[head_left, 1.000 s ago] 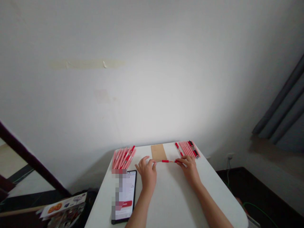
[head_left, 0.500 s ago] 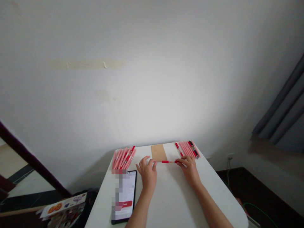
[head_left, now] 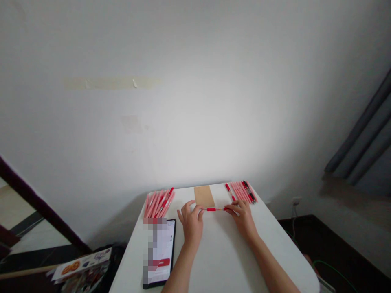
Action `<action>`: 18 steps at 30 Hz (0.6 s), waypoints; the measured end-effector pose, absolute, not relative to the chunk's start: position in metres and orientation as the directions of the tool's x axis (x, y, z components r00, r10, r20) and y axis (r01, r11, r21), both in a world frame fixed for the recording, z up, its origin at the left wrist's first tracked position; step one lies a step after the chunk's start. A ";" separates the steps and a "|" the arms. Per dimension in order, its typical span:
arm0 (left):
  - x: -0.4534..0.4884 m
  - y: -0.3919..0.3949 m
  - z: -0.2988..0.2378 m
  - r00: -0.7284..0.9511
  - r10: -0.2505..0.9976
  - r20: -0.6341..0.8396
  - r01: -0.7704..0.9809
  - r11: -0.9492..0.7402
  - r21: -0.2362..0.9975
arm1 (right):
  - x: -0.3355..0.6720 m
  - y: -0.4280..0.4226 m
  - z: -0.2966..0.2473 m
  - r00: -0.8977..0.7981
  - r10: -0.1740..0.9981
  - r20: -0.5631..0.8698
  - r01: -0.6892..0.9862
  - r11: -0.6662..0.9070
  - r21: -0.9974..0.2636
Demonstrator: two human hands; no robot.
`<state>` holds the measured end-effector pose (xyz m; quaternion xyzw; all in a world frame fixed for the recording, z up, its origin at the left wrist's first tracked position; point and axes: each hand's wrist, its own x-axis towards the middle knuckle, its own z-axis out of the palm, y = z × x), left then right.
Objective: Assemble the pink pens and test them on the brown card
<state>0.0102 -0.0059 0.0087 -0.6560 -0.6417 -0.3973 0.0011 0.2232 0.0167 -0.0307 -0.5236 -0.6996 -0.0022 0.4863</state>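
Between my two hands a red pen (head_left: 211, 209) with a clear section lies level, crosswise to me. Its left end is pinched by my left hand (head_left: 192, 223), thumb and forefinger together and the other fingers raised. At the right end, my right hand (head_left: 242, 215) pinches a short red piece of the pen, perhaps the cap; whether it is joined to the rest I cannot tell. Just beyond the pen lies a flat tan card (head_left: 204, 196). A red and white pen (head_left: 230, 191) lies past my right fingertips.
On the white table (head_left: 227, 260), a pile of pink and red pens (head_left: 159, 203) lies at the back left, and a row of pink pens (head_left: 241, 192) with a black one at the back right. A phone (head_left: 161, 252) lies left of my left arm. The wall stands behind.
Both hands keep their pinch on the pen. My left hand has shifted slightly to the right, and the pen sits a little lower and nearer me.
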 end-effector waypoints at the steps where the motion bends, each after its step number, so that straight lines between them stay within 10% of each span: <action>1: 0.010 -0.006 0.009 -0.135 0.842 0.522 0.840 -0.182 0.510 | 0.223 0.017 -0.031 0.019 0.727 0.686 0.735 0.455 -0.502; 18: 0.010 -0.006 0.009 -0.068 0.861 0.505 0.811 -0.246 0.530 | 0.224 0.015 -0.026 0.005 0.740 0.673 0.683 0.489 -0.542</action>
